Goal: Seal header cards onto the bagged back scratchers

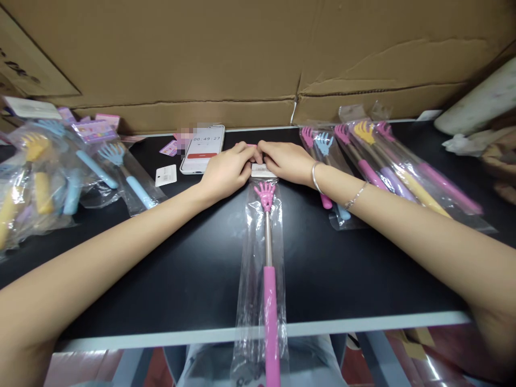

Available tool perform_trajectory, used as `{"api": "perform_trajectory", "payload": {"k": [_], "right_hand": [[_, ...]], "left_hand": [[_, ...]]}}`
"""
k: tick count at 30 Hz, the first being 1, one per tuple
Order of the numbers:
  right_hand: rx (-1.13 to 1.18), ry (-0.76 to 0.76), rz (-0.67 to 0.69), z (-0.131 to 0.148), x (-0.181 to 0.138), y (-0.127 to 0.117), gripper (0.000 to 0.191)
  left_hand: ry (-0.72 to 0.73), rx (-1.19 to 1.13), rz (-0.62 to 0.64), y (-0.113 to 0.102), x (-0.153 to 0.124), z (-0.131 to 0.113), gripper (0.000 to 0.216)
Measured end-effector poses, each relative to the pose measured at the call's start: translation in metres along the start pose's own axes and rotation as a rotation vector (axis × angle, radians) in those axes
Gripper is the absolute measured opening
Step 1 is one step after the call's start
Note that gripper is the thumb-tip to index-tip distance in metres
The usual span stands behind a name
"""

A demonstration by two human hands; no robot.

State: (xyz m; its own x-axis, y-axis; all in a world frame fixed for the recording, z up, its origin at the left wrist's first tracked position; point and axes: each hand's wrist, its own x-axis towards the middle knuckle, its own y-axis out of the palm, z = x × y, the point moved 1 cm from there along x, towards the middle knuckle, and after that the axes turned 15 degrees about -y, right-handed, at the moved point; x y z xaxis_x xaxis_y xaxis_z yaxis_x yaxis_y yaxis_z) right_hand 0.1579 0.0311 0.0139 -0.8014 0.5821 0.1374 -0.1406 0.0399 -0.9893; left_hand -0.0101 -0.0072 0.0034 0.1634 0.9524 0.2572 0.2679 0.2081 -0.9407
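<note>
A pink back scratcher with a hand-shaped head and metal shaft lies in a clear plastic bag, its handle reaching past the table's front edge. At the bag's top end, my left hand and my right hand meet with bent fingers, pressing around a small card. A white part of that card shows between them, with a sliver of pink above. My fingers hide most of it. Bracelets circle my right wrist.
Left of my hands are a phone running a timer, a white tag and a pile of bagged back scratchers. More bagged scratchers lie at right. Cardboard walls the back; a pale roll stands far right.
</note>
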Motion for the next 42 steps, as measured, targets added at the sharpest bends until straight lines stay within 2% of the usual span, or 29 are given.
{"api": "perform_trajectory", "payload": {"k": [42], "right_hand": [[0.022, 0.003, -0.01, -0.0008, -0.0001, 0.001, 0.03]], "left_hand": [[0.0, 0.018, 0.004, 0.0001, 0.0, -0.0004, 0.035]]}}
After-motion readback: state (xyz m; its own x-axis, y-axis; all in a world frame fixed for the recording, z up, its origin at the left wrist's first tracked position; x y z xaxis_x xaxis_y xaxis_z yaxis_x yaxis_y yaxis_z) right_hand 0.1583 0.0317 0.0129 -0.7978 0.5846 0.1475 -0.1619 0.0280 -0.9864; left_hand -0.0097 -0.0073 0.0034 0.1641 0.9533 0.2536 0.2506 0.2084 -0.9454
